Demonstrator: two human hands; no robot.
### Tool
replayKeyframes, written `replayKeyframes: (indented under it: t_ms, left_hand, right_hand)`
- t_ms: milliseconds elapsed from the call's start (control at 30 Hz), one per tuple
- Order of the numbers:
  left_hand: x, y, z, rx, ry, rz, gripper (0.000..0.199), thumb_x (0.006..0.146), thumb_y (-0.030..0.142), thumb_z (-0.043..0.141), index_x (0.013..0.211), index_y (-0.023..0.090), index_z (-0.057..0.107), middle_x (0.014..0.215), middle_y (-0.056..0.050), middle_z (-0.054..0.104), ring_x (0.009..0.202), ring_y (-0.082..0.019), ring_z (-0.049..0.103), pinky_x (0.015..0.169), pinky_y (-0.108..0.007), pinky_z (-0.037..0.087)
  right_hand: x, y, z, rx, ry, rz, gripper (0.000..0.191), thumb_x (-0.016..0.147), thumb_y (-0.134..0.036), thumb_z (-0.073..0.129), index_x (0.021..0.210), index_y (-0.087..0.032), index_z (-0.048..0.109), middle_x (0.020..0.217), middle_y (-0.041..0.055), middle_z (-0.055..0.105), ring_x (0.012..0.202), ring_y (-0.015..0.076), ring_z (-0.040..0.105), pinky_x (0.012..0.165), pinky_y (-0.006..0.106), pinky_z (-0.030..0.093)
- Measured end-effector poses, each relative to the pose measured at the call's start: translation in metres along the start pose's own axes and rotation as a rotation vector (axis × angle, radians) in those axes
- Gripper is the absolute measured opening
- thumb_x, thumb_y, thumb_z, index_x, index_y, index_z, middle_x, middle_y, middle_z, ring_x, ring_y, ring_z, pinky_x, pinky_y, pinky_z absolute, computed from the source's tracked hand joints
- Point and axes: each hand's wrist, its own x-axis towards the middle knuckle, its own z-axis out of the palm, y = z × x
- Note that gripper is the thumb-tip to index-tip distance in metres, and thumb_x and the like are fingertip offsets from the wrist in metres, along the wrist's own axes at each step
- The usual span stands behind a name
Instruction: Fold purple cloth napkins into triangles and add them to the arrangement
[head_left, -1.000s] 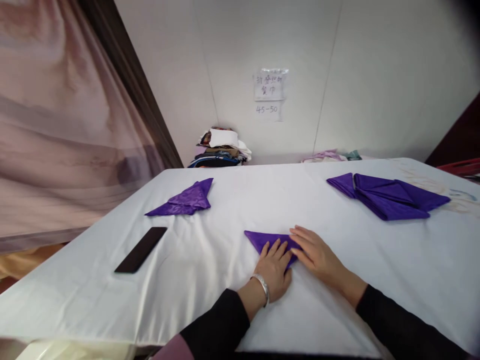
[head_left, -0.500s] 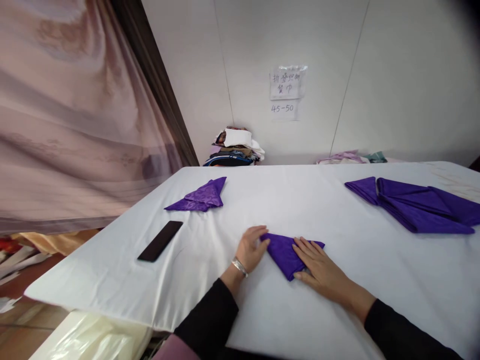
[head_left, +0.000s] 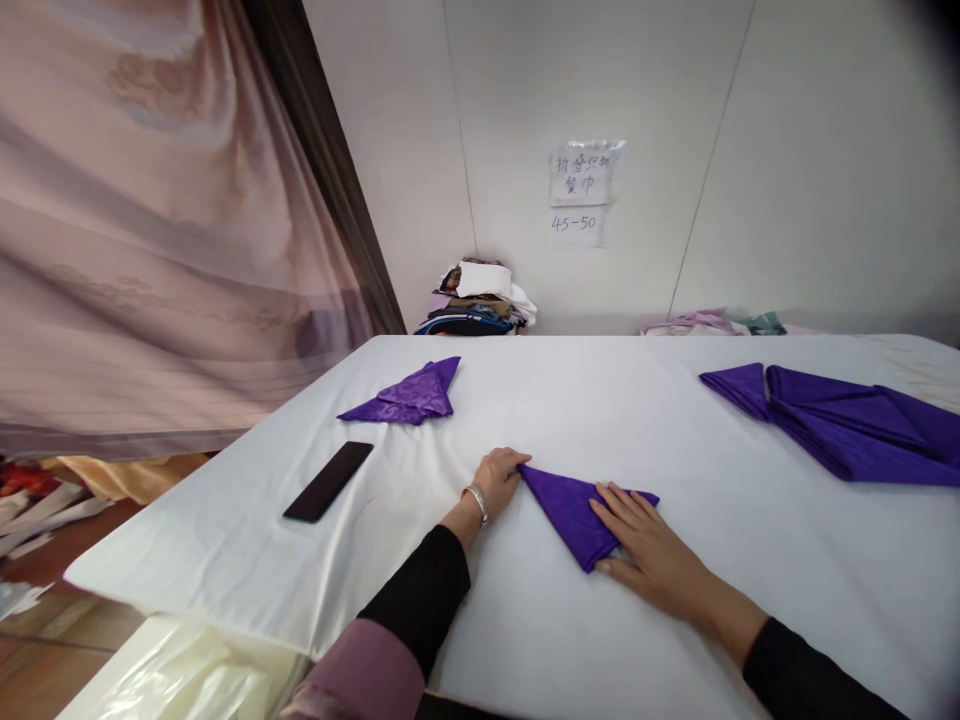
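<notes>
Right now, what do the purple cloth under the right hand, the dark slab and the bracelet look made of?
Purple cloth: woven fabric, slight sheen, judging by its soft layers and creased folds; fibre unclear.
Dark slab: perhaps glass or plastic, smooth; flat, even face and straight edges.
Bracelet: probably silver-coloured metal, polished; pale, bright highlights.

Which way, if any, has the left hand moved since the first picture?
Yes, the left hand has moved leftward, nearer the black slab, and is now at the left corner of the nearest purple cloth.
</notes>
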Motion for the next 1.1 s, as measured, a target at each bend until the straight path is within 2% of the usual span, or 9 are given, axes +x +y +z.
replayKeyframes:
  t_ms: [233,367,467,633,767,933,1100]
  left_hand:
    - [0.003,-0.002,0.0,-0.064,0.023,-0.017,0.029,0.068,0.006,0.048,0.083,0.023,0.066,0.087,-0.002,0.064,0.091,-0.019,0.055,0.089,-0.039,0.044]
    - [0.002,-0.008,-0.002,-0.132,0.028,-0.018,0.04,0.06,0.0,0.044,0.086,0.022,0.065,0.097,-0.001,0.063,0.098,-0.017,0.055,0.092,-0.036,0.044]
    - [0.004,-0.013,-0.004,-0.169,0.0,-0.01,0.04,0.058,0.0,0.043,0.083,0.022,0.065,0.104,-0.002,0.062,0.102,-0.017,0.055,0.093,-0.036,0.044]
    - [0.01,-0.015,-0.006,-0.185,-0.047,0.016,0.029,0.069,0.009,0.048,0.088,0.022,0.066,0.108,-0.003,0.063,0.107,-0.017,0.054,0.098,-0.036,0.042]
    - [0.013,-0.014,-0.003,-0.154,-0.062,0.029,0.019,0.08,0.024,0.048,0.081,0.022,0.066,0.105,-0.003,0.064,0.11,-0.017,0.052,0.101,-0.035,0.039]
    - [0.014,-0.016,0.0,-0.089,-0.093,0.013,0.015,0.08,0.024,0.05,0.075,0.022,0.064,0.109,-0.003,0.063,0.12,-0.02,0.046,0.105,-0.039,0.032]
    - [0.013,-0.013,-0.002,-0.025,-0.133,-0.018,0.015,0.081,0.023,0.05,0.074,0.023,0.063,0.117,-0.002,0.06,0.127,-0.024,0.037,0.107,-0.05,0.023]
  right_hand:
    - [0.0,0.0,0.001,-0.003,-0.001,0.011,0.068,0.085,-0.054,0.042,0.142,-0.026,0.019,0.149,0.0052,0.015,0.136,0.0267,0.011,0.11,0.051,0.014]
    - [0.0,-0.002,-0.002,-0.009,-0.023,0.027,0.067,0.085,-0.055,0.041,0.142,-0.026,0.02,0.149,0.0057,0.015,0.136,0.0264,0.011,0.11,0.051,0.015]
    - [0.0,-0.003,-0.002,0.004,-0.018,0.026,0.068,0.085,-0.054,0.042,0.142,-0.026,0.02,0.149,0.0057,0.016,0.136,0.0271,0.012,0.109,0.051,0.016]
    - [0.0,-0.001,-0.001,0.006,-0.009,0.019,0.067,0.085,-0.053,0.043,0.142,-0.028,0.019,0.149,0.0052,0.016,0.136,0.0272,0.012,0.109,0.052,0.016]
    - [0.0,-0.001,-0.001,0.007,-0.009,0.011,0.067,0.085,-0.053,0.043,0.142,-0.027,0.019,0.149,0.0056,0.016,0.136,0.0274,0.012,0.109,0.052,0.016]
    - [0.0,-0.001,-0.002,-0.004,-0.022,0.02,0.068,0.085,-0.054,0.042,0.143,-0.027,0.018,0.149,0.0051,0.015,0.137,0.0259,0.011,0.11,0.05,0.014]
    - [0.0,-0.001,-0.002,-0.017,-0.041,0.028,0.067,0.086,-0.055,0.04,0.143,-0.026,0.018,0.149,0.0044,0.015,0.137,0.0246,0.009,0.11,0.049,0.013]
